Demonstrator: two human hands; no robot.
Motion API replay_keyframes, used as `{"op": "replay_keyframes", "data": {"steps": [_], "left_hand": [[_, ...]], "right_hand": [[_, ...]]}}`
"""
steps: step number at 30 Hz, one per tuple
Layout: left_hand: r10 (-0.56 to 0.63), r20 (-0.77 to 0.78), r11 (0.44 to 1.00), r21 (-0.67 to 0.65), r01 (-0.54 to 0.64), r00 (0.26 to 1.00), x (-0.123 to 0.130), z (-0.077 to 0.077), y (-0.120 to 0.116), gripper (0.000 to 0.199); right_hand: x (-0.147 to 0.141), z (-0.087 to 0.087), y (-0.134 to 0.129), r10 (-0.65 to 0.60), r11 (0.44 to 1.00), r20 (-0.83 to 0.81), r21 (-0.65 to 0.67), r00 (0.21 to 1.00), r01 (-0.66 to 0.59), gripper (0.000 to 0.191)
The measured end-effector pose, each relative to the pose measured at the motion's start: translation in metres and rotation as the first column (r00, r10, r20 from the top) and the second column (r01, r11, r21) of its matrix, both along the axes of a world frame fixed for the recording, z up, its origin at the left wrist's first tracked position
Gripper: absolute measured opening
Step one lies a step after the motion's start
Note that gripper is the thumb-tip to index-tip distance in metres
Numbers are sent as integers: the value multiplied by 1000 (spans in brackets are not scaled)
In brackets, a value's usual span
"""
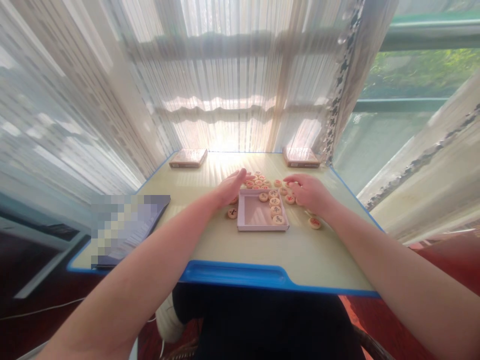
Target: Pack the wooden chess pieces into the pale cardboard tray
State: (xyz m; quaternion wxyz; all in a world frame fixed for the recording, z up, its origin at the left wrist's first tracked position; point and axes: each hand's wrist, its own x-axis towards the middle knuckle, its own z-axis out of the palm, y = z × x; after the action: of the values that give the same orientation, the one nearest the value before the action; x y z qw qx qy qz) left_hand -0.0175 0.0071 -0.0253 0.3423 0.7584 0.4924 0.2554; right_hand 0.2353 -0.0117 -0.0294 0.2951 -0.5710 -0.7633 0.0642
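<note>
A shallow white box (263, 228) sits mid-table with several round wooden pieces, marked in black, along its right side and top right corner. Beyond the box lies a cluster of pieces (258, 183), many marked in red. My left hand (234, 187) is at the box's upper left, fingers stretched toward the cluster, holding nothing visible. Near its wrist rests a black-marked piece (232, 213). On the box's right, my right hand (308, 190) is over loose pieces, fingers bent and apart, near a red-marked piece (289, 199). Another piece (315, 223) lies below that hand.
Two flat boxes stand at the table's far corners, one left (188, 157) and one right (301, 157). A dark folder with papers, partly pixelated (142, 227), lies on the left. The cream table (225, 246) has a blue front tray (236, 273). Curtains hang behind.
</note>
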Motion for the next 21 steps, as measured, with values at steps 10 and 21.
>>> {"op": "replay_keyframes", "data": {"steps": [10,21], "left_hand": [[-1,-230,978,205,49,973,9,6,16,71],[-72,-435,989,87,121,897,19,11,26,65]], "right_hand": [[-7,-2,0,64,998,130,-9,989,-64,21],[-9,3,-2,48,997,129,-68,990,-40,28]]}}
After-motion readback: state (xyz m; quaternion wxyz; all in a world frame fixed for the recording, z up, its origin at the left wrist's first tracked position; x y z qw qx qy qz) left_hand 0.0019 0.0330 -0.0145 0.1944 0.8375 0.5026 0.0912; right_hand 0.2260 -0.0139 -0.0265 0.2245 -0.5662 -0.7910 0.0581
